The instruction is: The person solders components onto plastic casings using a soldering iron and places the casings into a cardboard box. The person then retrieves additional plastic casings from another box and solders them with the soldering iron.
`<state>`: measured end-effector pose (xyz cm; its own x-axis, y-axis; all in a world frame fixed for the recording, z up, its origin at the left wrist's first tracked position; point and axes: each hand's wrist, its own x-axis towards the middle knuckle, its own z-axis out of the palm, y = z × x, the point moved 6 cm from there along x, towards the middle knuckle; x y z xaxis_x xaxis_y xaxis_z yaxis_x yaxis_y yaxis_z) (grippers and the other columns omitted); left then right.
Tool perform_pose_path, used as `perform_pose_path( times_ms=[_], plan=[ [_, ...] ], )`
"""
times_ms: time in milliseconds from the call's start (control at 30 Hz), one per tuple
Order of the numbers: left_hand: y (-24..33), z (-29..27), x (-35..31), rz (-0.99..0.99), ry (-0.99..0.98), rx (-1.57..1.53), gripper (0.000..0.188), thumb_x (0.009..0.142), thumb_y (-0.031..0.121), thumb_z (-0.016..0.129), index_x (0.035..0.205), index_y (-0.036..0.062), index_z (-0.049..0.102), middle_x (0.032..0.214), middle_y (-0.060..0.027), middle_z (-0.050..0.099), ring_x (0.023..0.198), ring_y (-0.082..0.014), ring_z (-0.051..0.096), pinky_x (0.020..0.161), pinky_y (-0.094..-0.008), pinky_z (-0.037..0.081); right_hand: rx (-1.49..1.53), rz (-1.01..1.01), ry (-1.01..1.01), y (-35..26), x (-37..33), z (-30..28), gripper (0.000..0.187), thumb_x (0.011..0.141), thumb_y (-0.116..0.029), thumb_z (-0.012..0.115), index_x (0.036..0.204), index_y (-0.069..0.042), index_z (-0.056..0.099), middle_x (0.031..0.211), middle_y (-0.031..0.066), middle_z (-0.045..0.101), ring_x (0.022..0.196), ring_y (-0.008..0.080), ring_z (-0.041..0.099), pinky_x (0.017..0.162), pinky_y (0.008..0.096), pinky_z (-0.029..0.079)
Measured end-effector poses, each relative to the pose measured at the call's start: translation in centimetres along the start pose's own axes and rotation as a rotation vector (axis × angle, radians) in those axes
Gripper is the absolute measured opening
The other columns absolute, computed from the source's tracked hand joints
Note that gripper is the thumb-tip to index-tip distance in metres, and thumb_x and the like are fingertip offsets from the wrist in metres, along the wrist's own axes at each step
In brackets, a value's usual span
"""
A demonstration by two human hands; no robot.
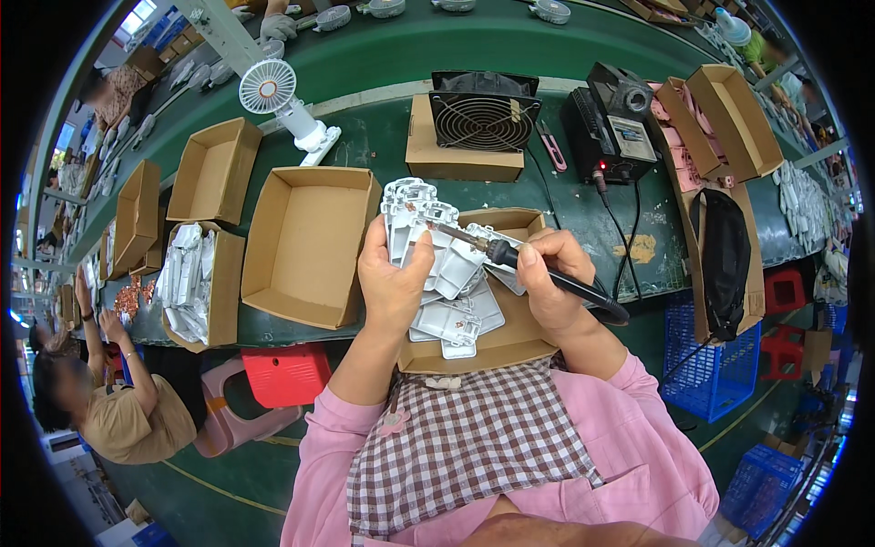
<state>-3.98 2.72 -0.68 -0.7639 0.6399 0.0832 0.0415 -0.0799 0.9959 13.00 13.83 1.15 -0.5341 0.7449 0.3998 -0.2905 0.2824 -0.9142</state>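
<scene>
My left hand (pixel 390 284) is closed around white plastic housings (pixel 406 202) with small copper-coloured bits on them, its thumb pressed on the near side. My right hand (pixel 558 278) grips a soldering iron (pixel 499 252) by its black handle, the cable trailing off to the right. The iron's metal tip points left and reaches the held housings near my left thumb; whether it touches them I cannot tell. Below both hands, more white housings (pixel 448 325) lie piled in a cardboard box (pixel 510 354) at the bench's front edge.
An empty-looking cardboard tray (pixel 305 246) and a box of bagged white parts (pixel 187 283) stand left. Behind are a small white fan (pixel 269 87), a black fan (pixel 483 114), tweezers (pixel 551 146) and a soldering station (pixel 624 118). Pink parts (pixel 679 128) and a black pouch (pixel 723 260) are right.
</scene>
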Motion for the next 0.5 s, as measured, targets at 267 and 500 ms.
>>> perform_pose_path(
  times_ms=[267, 500],
  plan=[
    [-0.2, -0.1, 0.0, -0.003, -0.004, -0.020, 0.024, 0.081, 0.005, 0.063, 0.104, 0.0002, 0.056, 0.094, -0.0040, 0.062, 0.083, -0.0085, 0.057, 0.075, -0.0235, 0.046, 0.008, -0.018, -0.012, -0.2, 0.0, 0.0, 0.011, 0.087, -0.007, 0.061, 0.084, -0.002, 0.052, 0.072, 0.0047, 0.056, 0.058, 0.0071, 0.047, 0.052, 0.0223, 0.039],
    [-1.4, 0.7, 0.0, -0.161, -0.171, -0.320, 0.038, 0.082, 0.004, 0.062, 0.118, 0.0007, 0.048, 0.103, -0.0072, 0.061, 0.088, -0.0132, 0.061, 0.080, -0.0266, 0.050, 0.150, -0.035, 0.077, -0.5, -0.5, -0.9, 0.010, 0.088, -0.006, 0.058, 0.085, -0.001, 0.049, 0.074, 0.0065, 0.056, 0.060, 0.0075, 0.051, 0.054, 0.0220, 0.042]
  ],
)
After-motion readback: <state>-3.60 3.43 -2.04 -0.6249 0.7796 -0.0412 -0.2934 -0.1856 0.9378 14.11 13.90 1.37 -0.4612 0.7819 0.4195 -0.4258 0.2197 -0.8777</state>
